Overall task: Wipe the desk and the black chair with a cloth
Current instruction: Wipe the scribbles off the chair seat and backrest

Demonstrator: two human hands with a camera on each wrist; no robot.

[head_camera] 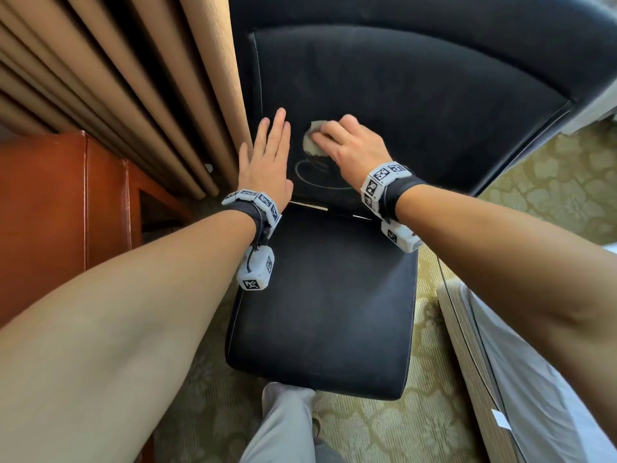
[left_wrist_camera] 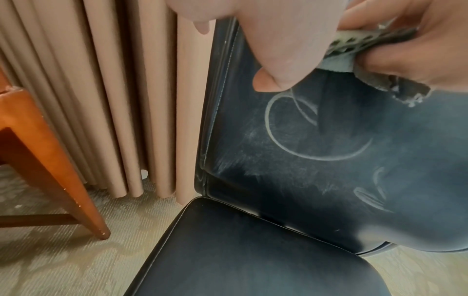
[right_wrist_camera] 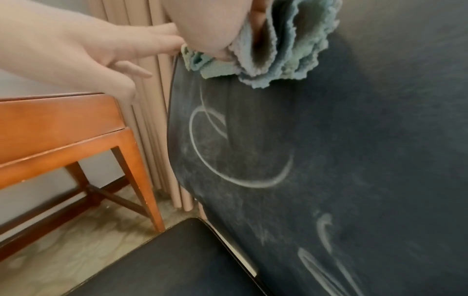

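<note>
The black chair [head_camera: 400,95] stands before me, its backrest [left_wrist_camera: 329,180] dusty with pale looping marks [right_wrist_camera: 228,160]. My right hand [head_camera: 350,142] grips a bunched pale blue-green cloth [head_camera: 312,142] and presses it against the lower left of the backrest; the cloth [right_wrist_camera: 286,60] bulges out under the palm. Just left of it, my left hand [head_camera: 270,155] lies flat on the backrest near its left edge, fingers straight and pointing up. The black seat cushion [head_camera: 327,312] lies below both wrists. The cloth [left_wrist_camera: 375,52] also shows in the left wrist view.
A reddish wooden desk [head_camera: 66,212] stands at the left, its leg [left_wrist_camera: 76,190] close to the chair. Beige pleated curtains [head_camera: 133,95] hang behind, touching the chair's left edge. Patterned carpet [head_camera: 384,429] lies underneath. A bed edge [head_camera: 500,379] sits at the right.
</note>
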